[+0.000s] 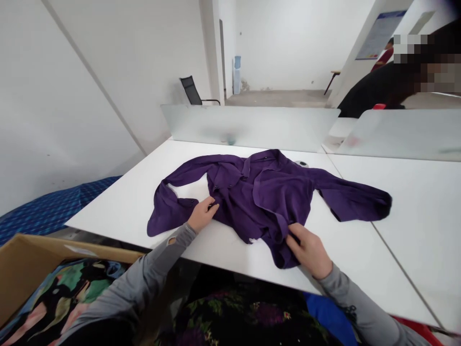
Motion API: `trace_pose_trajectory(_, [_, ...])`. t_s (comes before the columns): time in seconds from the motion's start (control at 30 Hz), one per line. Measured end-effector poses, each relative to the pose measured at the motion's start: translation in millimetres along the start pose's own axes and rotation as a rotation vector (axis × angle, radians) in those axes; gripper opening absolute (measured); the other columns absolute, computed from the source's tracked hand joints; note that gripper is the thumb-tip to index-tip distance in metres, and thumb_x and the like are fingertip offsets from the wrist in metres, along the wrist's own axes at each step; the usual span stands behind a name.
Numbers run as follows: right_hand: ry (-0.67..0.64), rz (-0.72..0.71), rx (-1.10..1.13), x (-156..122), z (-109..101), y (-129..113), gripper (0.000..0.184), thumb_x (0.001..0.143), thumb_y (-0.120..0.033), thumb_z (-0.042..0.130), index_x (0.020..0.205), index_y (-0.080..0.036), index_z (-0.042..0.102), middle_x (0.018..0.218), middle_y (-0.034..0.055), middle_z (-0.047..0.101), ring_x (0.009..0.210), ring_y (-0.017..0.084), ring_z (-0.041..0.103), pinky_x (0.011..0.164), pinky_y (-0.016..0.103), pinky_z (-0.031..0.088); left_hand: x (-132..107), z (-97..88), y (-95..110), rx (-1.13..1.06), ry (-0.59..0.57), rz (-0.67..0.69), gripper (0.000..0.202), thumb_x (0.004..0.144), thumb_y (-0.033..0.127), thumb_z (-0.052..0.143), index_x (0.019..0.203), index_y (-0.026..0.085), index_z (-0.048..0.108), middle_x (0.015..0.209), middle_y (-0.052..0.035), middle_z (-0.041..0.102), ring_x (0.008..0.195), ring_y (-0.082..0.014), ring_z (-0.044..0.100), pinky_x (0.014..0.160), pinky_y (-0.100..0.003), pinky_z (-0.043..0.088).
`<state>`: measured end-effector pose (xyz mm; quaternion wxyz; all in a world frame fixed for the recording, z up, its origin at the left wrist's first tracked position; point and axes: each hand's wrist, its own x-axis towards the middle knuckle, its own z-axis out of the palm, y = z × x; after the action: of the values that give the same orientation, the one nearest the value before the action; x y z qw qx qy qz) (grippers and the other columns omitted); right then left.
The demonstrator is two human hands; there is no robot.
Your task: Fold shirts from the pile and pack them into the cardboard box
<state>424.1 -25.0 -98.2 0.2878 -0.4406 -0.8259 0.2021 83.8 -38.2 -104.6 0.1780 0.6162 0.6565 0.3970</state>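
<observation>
A purple long-sleeved shirt (pixel 248 192) lies spread and crumpled on the white table (pixel 118 192), its collar toward the far side and both sleeves stretched outward. My left hand (pixel 202 214) pinches the shirt's left edge, close to the cuff of the sleeve on that side. Near the front of the table, my right hand (pixel 309 249) grips the lower right hem, with its fingertips partly hidden by folds. The hem between my hands is rumpled, and a small white bit shows at its edge.
A cardboard box (pixel 32 245) holding patterned fabric stands at the lower left, beside blue checked cloth (pixel 72 202). Frosted dividers (pixel 252 126) line the table's back edge. A black chair (pixel 190 90) stands beyond. A person in black (pixel 382 81) leans at the far right.
</observation>
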Motion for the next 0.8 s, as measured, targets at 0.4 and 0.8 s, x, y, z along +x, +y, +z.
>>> trace_pose_trajectory(0.4, [-0.097, 0.269, 0.408, 26, -69, 39, 0.036, 0.087, -0.053, 0.051, 0.076, -0.019, 0.059, 0.065, 0.0019, 0.062, 0.054, 0.014, 0.057, 0.053, 0.027, 0.045, -39, -91.4, 4, -0.208, -0.508, -0.423, 0.032, 0.085, 0.053, 0.056, 0.079, 0.022, 0.049, 0.05, 0.0078, 0.047, 0.03, -0.0083, 0.038, 0.04, -0.024, 0.04])
trace_pose_trajectory(0.8, [-0.066, 0.165, -0.657, 146, -1, 122, 0.053, 0.091, -0.057, 0.041, 0.138, -0.037, 0.049, 0.15, 0.0082, 0.039, 0.134, 0.046, 0.031, 0.091, 0.079, 0.03, 127, 16.1, 12, 0.559, 0.035, 0.273, 0.037, 0.096, 0.023, 0.036, 0.131, 0.016, 0.046, 0.129, -0.0146, 0.05, 0.121, -0.0239, 0.049, 0.103, -0.035, 0.04])
